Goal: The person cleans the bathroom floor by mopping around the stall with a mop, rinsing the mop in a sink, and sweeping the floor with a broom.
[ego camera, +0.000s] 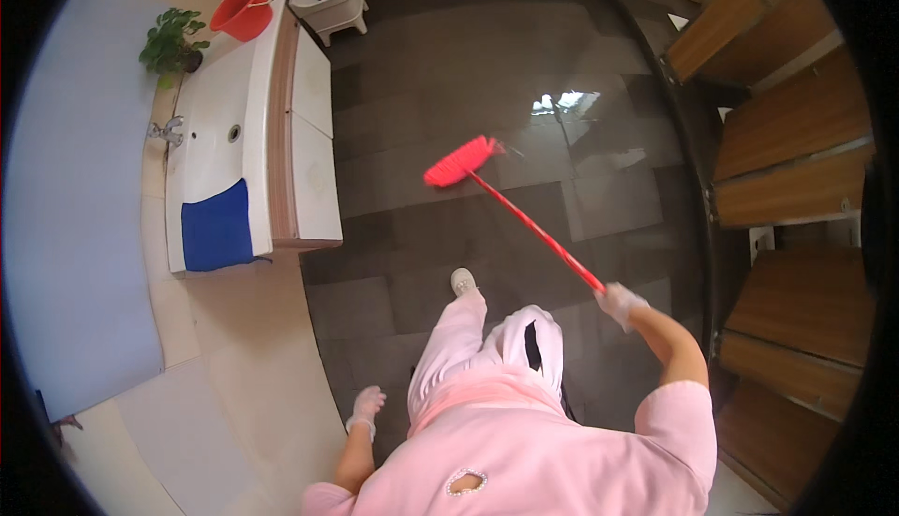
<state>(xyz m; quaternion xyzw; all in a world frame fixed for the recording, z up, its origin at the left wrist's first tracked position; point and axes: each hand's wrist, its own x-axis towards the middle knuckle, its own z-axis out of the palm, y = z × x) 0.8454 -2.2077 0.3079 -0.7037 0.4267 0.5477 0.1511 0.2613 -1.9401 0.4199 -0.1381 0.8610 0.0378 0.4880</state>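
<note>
My right hand (621,304), in a thin clear glove, grips the upper end of a red pole (537,230). At the pole's far end a red broom head with bristles (460,162) rests on the dark tiled floor (393,186), ahead of my feet. My left hand (368,405), gloved the same way, hangs low at my left side beside the tiled wall; it holds nothing that I can see, and its fingers are partly curled.
On the left, a white sink cabinet (314,186) bears a blue cloth (218,228), a red bucket (242,12) and a potted plant (171,45). Behind it stands a whitish plastic tub (337,7). Brown cubicle doors (793,298) line the right, behind a raised dark floor edge (692,158).
</note>
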